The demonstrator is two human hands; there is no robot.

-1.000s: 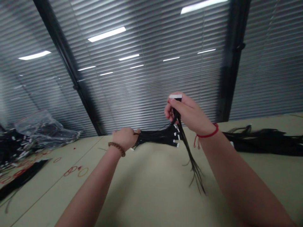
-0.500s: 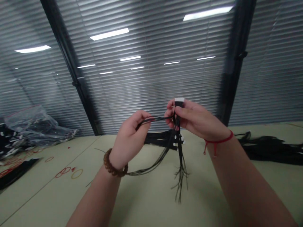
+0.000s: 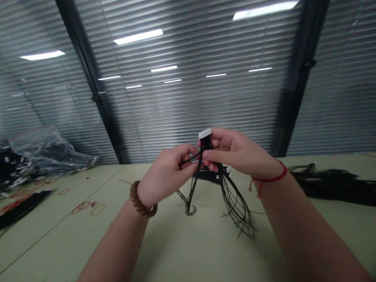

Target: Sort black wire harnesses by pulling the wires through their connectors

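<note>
Both my hands are raised over the table around one black wire harness (image 3: 207, 143), which has a white connector (image 3: 205, 133) at its top end. My right hand (image 3: 232, 150) pinches the wires just under the connector, thumb toward me. Several thin black wires (image 3: 235, 203) hang down from it in a loose fan with frayed-looking ends. My left hand (image 3: 173, 166), closed, grips a few wires branching off to the left close to the connector. A second strand (image 3: 190, 196) dangles below its fingers with a curled end.
A clear plastic bag (image 3: 55, 150) with black and white pieces lies at the far left. Rubber bands (image 3: 98, 210) and a black bundle (image 3: 26, 207) are nearby. More black harnesses (image 3: 337, 184) lie at the right, others (image 3: 210, 175) behind my hands. Blinds (image 3: 188, 105) stand behind the table (image 3: 182, 250).
My left hand has moved right, up against my right hand. The connector has shifted left and tilted. The hanging wires now spread to the right, and the long loop at the left has dropped into a short strand.
</note>
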